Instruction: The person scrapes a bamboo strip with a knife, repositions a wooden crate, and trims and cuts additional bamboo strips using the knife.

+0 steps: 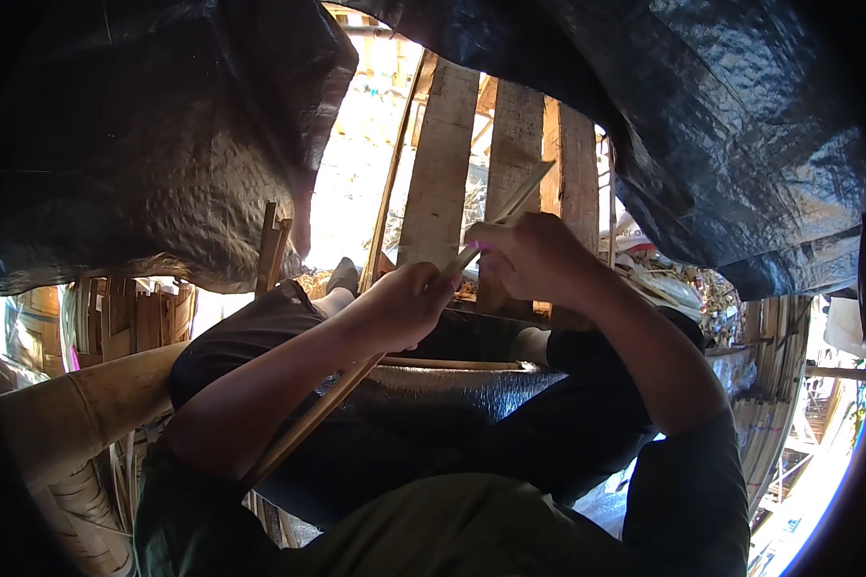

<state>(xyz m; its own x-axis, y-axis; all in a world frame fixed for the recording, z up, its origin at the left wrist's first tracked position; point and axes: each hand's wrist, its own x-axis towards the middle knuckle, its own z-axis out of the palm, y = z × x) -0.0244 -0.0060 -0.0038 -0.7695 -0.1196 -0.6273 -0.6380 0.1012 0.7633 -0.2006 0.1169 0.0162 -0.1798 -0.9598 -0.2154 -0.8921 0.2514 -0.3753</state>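
Observation:
A long, thin strip that looks like split bamboo (329,402) slants across my lap from the lower left to the upper right. Closed around its middle is my left hand (399,306). Further along it, my right hand (537,258) is also closed, with the fingers pinching the strip. The strip's pale far end sticks out beyond my right hand. A small pink spot shows at the right fingertips; I cannot make out what it is. Both hands are held above my knees.
Upright wooden planks (439,159) stand in front of me. Dark plastic sheeting (154,144) hangs at the left, and more sheeting (731,144) at the right. A thick bamboo pole (91,409) lies at my left. Bundled strips (775,413) are at the right.

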